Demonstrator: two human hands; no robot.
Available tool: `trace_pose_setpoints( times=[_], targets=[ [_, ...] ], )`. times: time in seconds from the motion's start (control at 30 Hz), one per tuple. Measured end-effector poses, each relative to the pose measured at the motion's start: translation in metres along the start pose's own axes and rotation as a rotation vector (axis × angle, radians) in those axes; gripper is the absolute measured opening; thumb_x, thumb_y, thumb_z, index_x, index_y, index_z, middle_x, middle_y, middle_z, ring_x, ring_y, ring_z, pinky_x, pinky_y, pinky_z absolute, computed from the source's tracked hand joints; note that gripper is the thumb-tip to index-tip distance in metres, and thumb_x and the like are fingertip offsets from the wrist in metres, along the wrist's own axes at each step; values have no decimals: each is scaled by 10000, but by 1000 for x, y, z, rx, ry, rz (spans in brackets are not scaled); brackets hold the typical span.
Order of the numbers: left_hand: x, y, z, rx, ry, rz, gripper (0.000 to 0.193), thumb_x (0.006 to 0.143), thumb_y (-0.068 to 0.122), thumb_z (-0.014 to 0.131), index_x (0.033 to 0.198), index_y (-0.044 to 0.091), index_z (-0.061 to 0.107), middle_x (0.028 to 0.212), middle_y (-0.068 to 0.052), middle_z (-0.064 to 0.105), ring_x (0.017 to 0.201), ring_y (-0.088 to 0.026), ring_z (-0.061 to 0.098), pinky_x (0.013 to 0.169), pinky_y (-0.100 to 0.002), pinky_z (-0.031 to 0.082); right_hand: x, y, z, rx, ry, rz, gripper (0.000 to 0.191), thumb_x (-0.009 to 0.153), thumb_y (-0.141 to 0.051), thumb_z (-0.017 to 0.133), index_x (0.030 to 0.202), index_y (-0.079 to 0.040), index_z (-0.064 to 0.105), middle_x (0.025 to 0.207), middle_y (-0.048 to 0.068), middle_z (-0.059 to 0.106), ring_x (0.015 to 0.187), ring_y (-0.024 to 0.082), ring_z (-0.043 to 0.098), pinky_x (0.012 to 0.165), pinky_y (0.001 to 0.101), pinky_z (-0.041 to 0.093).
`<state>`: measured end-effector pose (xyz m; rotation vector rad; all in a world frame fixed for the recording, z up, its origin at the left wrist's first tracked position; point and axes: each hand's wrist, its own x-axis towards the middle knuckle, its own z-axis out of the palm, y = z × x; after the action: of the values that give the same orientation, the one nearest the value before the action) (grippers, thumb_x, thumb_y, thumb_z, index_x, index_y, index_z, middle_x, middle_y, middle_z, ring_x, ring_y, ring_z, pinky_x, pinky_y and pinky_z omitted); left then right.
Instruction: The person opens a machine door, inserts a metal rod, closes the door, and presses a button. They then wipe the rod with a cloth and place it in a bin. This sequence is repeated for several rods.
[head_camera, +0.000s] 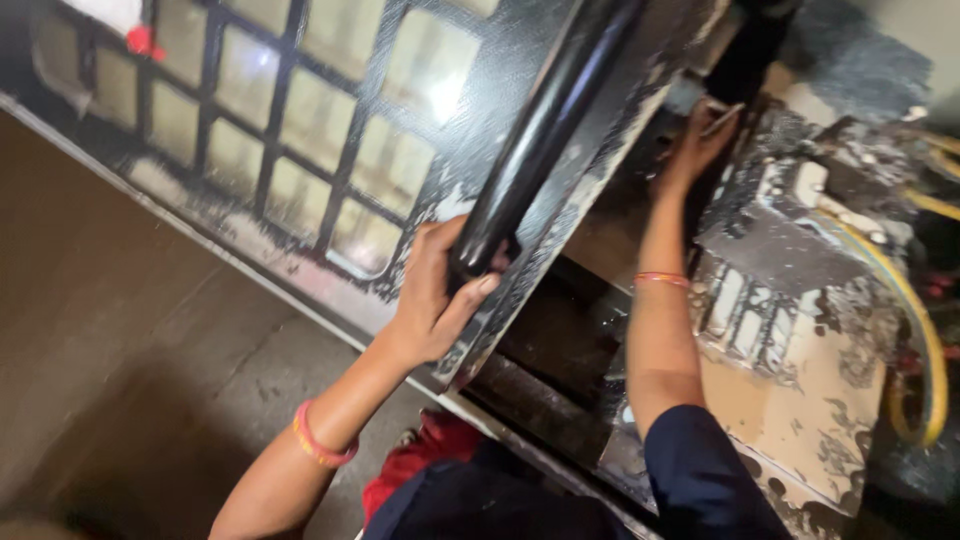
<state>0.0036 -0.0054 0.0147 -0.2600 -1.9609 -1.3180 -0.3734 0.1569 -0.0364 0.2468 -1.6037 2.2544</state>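
I had my left hand (432, 295) wrapped around the lower end of a black bar handle (545, 125), fingers (478, 290) curled tight on it with the thumb hooked under. The handle ran slantwise along the edge of a dark metal door (500, 60), scuffed and flaked with pale patches, whose grid window (290, 130) showed dull yellowish panes to the left. My right hand (695, 145) was reaching up into the gap past the door's edge, pressed against a grimy machine part (780, 230); it seemed to pinch a thin metal piece (722, 118), though I could not tell how those fingers closed. A yellow hose (925, 340) curved down the right side. Below the door lay a bare concrete floor (130, 350), and an orange bangle (318, 440) sat on my left wrist.
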Motion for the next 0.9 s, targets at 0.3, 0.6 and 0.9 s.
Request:
trace_pose_setpoints(
  times=[0.3,0.6,0.9],
  targets=[
    [4,4,0,67,-16,71,477,1069,192,634,1468,24,434,1157,-28,675,1035,-152,622,1043,-336,392,20,8,-14,-83,-107,55,1152,963,-388,938,1717,-76,126,1661,226,440,1149,59,654,841,227,565],
    [1,5,-2,63,-21,78,473,1077,205,620,1469,21,428,1166,-36,669,1035,-152,626,1054,-337,387,13,-5,-11,-165,-43,78,1117,833,-478,895,1599,-63,196,1538,257,479,1236,381,476,922,424,482],
    [-1,0,0,-40,-18,18,479,1054,183,633,1446,7,420,1186,-64,650,1087,-167,646,1083,-374,420,22,14,-17,-56,-131,-20,1115,891,-428,904,1585,-23,131,1451,262,592,1337,308,577,1117,378,465]
  ],
)
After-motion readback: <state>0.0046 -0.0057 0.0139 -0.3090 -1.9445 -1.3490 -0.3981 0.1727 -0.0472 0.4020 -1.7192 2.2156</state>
